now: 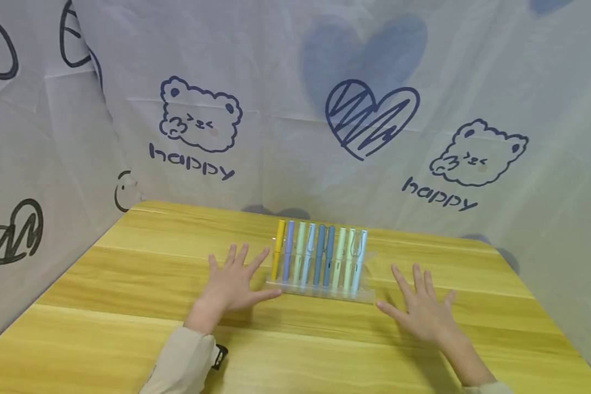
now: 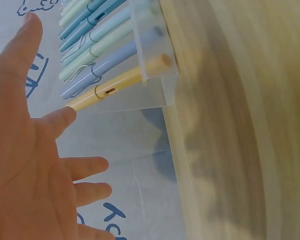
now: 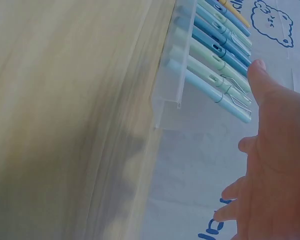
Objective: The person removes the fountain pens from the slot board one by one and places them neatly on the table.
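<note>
Left hand (image 1: 229, 285), right hand (image 1: 426, 313), wooden table (image 1: 295, 355), transparent rack (image 1: 320, 292), nine pens (image 1: 320, 254).
Both hands spread wide, holding nothing, flanking the rack at centre frame, which seemingly props the pens nearly upright in one row so each stays reachable. Printed cloth (image 1: 280, 54) fills the upper frame, the one barrier I see behind.

Wood-grain tabletop (image 1: 128, 262), printed cloth (image 1: 276, 49) behind

Behind the tabletop: pale, creased cloth bearing blue bears (image 1: 200, 123), hearts (image 1: 364, 131) and "happy" lettering (image 1: 192, 161). Left of the tabletop: pale sheeting (image 1: 69, 148), dark-outlined motifs. Tabletop finish: yellowish, banded.
</note>
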Action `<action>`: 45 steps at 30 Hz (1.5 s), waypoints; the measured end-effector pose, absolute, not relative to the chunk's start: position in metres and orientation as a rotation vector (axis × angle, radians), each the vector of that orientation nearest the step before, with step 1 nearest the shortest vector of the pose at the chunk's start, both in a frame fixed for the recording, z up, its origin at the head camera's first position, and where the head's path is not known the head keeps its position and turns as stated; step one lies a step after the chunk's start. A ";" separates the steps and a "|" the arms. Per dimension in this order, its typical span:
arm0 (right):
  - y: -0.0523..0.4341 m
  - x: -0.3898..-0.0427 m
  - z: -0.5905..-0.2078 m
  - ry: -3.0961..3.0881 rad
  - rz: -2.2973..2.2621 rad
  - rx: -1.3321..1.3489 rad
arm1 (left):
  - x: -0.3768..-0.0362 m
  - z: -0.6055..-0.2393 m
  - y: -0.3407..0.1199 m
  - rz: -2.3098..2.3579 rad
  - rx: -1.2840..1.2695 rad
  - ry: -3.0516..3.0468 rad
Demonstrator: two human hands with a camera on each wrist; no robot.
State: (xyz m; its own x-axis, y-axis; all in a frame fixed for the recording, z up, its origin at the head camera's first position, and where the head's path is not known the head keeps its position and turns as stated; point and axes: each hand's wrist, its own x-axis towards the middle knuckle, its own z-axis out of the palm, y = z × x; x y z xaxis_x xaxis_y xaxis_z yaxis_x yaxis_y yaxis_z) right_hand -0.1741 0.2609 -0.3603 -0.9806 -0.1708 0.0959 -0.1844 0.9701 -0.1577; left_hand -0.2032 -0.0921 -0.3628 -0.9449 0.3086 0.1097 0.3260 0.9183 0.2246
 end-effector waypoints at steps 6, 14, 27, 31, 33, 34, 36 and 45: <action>0.259 -0.176 -0.359 -2.999 0.287 0.287 | -0.206 -0.361 -0.093 -0.490 -0.486 -3.001; 0.256 -0.179 -0.358 -2.964 0.340 0.305 | -0.214 -0.362 -0.095 -0.573 -0.485 -2.986; 0.254 -0.186 -0.358 -2.850 0.430 0.379 | -0.222 -0.367 -0.096 -0.946 -0.520 -2.997; 0.253 -0.188 -0.360 -2.836 0.458 0.395 | -0.226 -0.373 -0.095 -1.037 -0.541 -2.975; 0.252 -0.189 -0.361 -2.835 0.470 0.396 | -0.228 -0.376 -0.095 -1.120 -0.550 -2.967; 0.251 -0.190 -0.362 -2.835 0.476 0.395 | -0.229 -0.378 -0.095 -1.163 -0.549 -2.963; 0.251 -0.190 -0.363 -2.834 0.492 0.396 | -0.230 -0.381 -0.095 -1.261 -0.539 -2.956; 0.248 -0.193 -0.364 -2.832 0.617 0.417 | -0.233 -0.387 -0.093 -1.586 -0.348 -2.886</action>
State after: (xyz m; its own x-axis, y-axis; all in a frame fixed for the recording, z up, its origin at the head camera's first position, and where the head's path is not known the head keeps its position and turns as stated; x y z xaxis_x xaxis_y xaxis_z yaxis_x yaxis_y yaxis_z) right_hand -0.1931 0.2482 -0.3643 -0.9372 -0.2279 0.2639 -0.3170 0.8722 -0.3726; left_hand -0.2332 -0.0932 -0.3869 -0.9637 0.2628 -0.0473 0.1010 0.5227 0.8465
